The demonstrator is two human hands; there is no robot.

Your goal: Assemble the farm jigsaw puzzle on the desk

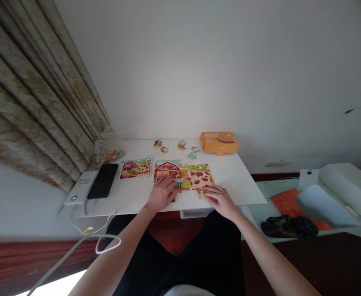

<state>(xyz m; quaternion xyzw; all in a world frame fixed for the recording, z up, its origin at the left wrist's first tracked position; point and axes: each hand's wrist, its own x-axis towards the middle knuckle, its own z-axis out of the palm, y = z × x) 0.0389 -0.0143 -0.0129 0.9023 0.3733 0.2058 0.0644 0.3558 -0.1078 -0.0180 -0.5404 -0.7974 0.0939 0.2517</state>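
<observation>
A partly joined farm jigsaw puzzle point(195, 174), with a red barn and brown-spotted cow, lies on the white table point(232, 176). My left hand point(162, 193) rests flat on its lower left part, fingers spread. My right hand point(219, 198) lies on the puzzle's lower right edge, fingertips touching pieces there; whether it pinches a piece I cannot tell. Loose puzzle pieces point(183, 148) lie scattered farther back. A small reference picture card point(136, 167) sits left of the puzzle.
An orange puzzle box point(219, 142) stands at the table's back right. A black phone point(103, 180) on a white device, a bag of pieces point(106, 151) and a curtain point(35, 98) are left. White cables point(103, 242) hang in front. Papers and a dark object point(289, 226) lie right.
</observation>
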